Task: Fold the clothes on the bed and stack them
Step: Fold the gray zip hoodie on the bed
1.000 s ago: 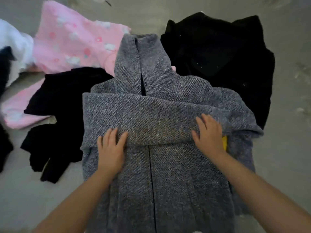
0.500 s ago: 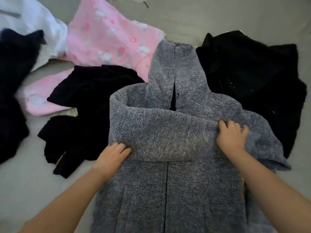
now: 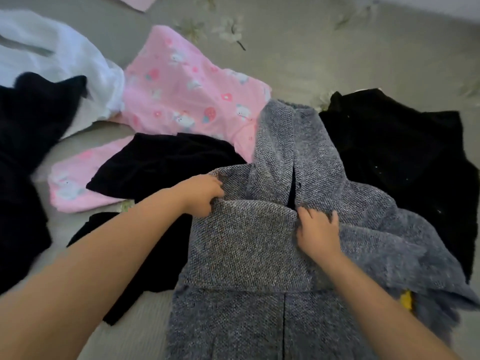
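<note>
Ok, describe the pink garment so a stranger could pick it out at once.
Start from the grey knitted coat that both hands grip mid-bed. Just beyond its upper left edge lies the pink garment, beside white cloth. It alone is pink, printed with small cartoon figures.

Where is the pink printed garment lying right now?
In the head view the pink garment lies upper left of centre on the bed, between the white cloth and the grey coat, partly under a black garment.

Light was soft and dim, with no glare and only faint shadows. Black garments (image 3: 405,162) lost nearly all detail. Wide-angle bending stretched the edges, and the far-left fabric looked smeared, possibly motion blur.
</note>
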